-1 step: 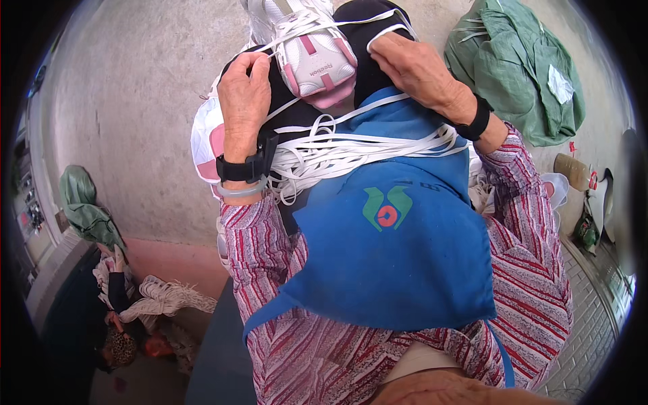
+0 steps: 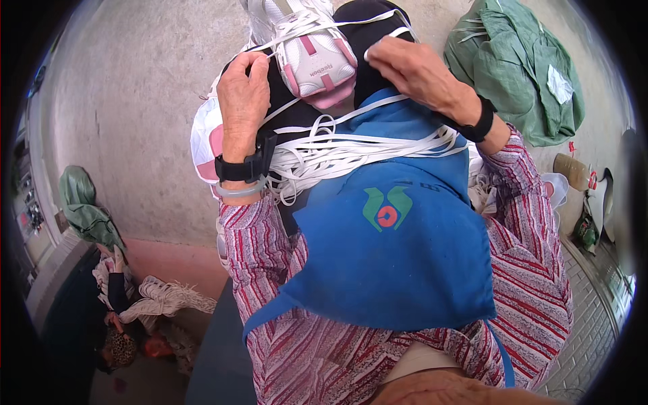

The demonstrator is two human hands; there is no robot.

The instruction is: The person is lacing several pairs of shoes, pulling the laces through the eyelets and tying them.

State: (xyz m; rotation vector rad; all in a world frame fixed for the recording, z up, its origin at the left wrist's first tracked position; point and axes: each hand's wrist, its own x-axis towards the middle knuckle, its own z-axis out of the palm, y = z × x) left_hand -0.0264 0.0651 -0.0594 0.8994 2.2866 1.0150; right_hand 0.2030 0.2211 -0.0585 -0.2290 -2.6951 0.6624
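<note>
A white and pink sneaker (image 2: 322,64) rests between my knees, its pink-edged end toward me. White shoelaces cross its upper part. Left of it, my left hand (image 2: 244,94) is closed, thumb against forefinger, pinching a white shoelace (image 2: 271,46) that runs to the shoe. On the other side, my right hand (image 2: 418,74) is closed too, with a bit of white lace showing at its fingertips; a blurred stretch of lace lies just beyond. A loose bundle of white laces (image 2: 358,150) lies across my lap on the blue apron (image 2: 398,270).
Another white and pink shoe (image 2: 206,138) sits beside my left forearm. A large green sack (image 2: 516,74) stands at the far right, a smaller green sack (image 2: 88,206) at the left. Lower left, another person handles a bunch of pale laces (image 2: 169,297).
My right hand has shifted slightly, and the lace at its fingertips lies differently, with less of it showing beside the fingers. My left hand and the sneaker look unmoved.
</note>
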